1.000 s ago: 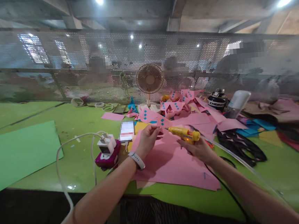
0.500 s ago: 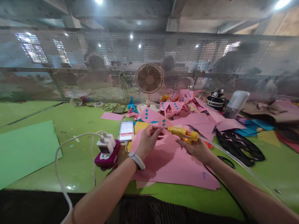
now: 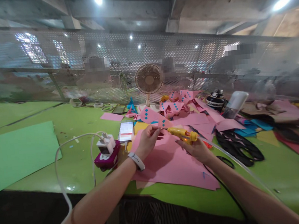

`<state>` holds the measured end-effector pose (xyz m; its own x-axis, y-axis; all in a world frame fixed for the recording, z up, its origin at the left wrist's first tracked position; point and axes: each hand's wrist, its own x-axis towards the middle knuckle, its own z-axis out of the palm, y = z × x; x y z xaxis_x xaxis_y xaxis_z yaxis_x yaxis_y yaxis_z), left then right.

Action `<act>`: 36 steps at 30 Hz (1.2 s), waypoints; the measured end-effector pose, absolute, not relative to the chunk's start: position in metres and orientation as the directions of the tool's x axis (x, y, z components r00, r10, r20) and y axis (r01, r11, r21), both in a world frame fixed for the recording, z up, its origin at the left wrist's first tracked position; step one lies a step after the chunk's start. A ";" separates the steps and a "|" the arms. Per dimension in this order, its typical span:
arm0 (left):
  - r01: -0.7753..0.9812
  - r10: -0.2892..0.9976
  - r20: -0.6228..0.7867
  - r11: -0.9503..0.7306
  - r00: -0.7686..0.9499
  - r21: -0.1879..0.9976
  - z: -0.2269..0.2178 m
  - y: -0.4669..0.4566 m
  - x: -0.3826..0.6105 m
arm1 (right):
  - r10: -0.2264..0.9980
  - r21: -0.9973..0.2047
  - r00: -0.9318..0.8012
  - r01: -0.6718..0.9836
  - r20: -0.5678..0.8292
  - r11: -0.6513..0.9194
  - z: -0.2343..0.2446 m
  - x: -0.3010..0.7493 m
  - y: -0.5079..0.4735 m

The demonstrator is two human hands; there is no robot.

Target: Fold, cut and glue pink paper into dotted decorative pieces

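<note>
My right hand (image 3: pixel 194 149) is wrapped round a yellow hot glue gun (image 3: pixel 181 133), whose nozzle points left. The nozzle tip comes close to the fingers of my left hand (image 3: pixel 149 136); whether it touches anything there I cannot tell. My left fingers are pinched at the near edge of a pink paper piece with blue diamonds (image 3: pixel 153 115). Beneath both hands lies a large pink sheet (image 3: pixel 167 164) on the green table. A white watch band is on my left wrist.
Left of my hands stand a purple power strip (image 3: pixel 106 161) with white plugs and a phone (image 3: pixel 126 131). Pink paper pieces are heaped behind, before a small fan (image 3: pixel 149 79). Black cut-outs (image 3: pixel 240 147) and a bottle (image 3: pixel 236 102) lie right. A green sheet (image 3: pixel 22 152) is far left.
</note>
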<state>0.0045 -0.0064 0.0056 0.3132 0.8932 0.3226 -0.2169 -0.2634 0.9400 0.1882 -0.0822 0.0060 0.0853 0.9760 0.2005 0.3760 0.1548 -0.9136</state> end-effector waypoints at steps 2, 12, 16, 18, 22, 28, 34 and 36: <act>-0.214 0.893 0.321 -0.263 0.316 0.941 0.006 -0.007 0.004 | 0.976 -0.909 0.082 0.386 0.203 0.157 0.006 0.188 -0.082; -0.210 0.890 0.324 -0.266 0.321 0.941 0.005 -0.005 0.004 | 0.974 -0.904 0.103 0.401 0.201 0.144 0.006 0.187 -0.081; -0.223 0.887 0.328 -0.265 0.324 0.938 0.004 -0.004 0.005 | 0.977 -0.905 0.105 0.405 0.184 0.127 0.007 0.187 -0.082; -0.224 0.888 0.328 -0.265 0.324 0.938 0.004 -0.004 0.005 | 0.977 -0.907 0.099 0.398 0.188 0.134 0.007 0.187 -0.082; -0.220 0.890 0.325 -0.264 0.319 0.939 0.004 -0.004 0.005 | 0.975 -0.912 0.098 0.381 0.201 0.149 0.006 0.188 -0.082; -0.226 0.884 0.333 -0.269 0.327 0.936 0.002 -0.002 0.005 | 0.976 -0.915 0.091 0.375 0.197 0.149 0.005 0.188 -0.081; -0.223 0.883 0.338 -0.276 0.325 0.935 0.002 -0.003 0.005 | 0.976 -0.903 0.054 0.393 0.213 0.175 0.006 0.188 -0.081; -0.219 0.887 0.333 -0.273 0.321 0.937 0.003 -0.004 0.005 | 0.976 -0.893 0.052 0.417 0.211 0.171 0.005 0.189 -0.081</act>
<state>0.0047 -0.0041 0.0032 0.3209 0.8866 0.3332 -0.2189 -0.2729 0.9368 0.1894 -0.0813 0.0052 0.0520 0.9761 0.2109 0.4167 0.1707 -0.8929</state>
